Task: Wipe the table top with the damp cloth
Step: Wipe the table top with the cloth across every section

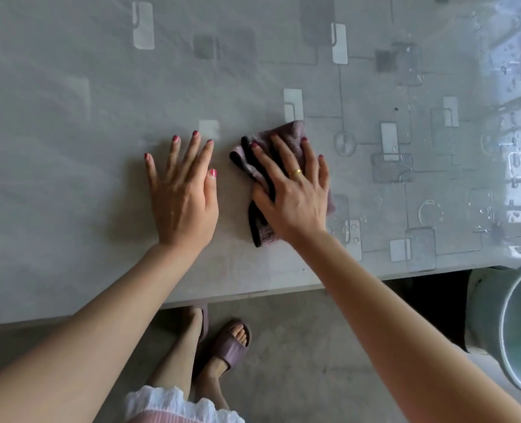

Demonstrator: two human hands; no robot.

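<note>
A folded mauve cloth (286,134) with dark edging lies on the grey patterned table top (85,117), near the middle of its front half. My right hand (293,190) presses flat on the cloth, fingers spread over it, a gold ring on one finger. My left hand (183,193) rests flat on the bare table just left of the cloth, fingers apart, holding nothing. The table's right part shines wet with water drops; the left part looks dull.
The table's front edge (253,293) runs across below my wrists. A pale green bucket (512,328) holding water stands on the floor at the right, close to the table's corner. My feet in mauve slippers (228,346) stand on the concrete floor.
</note>
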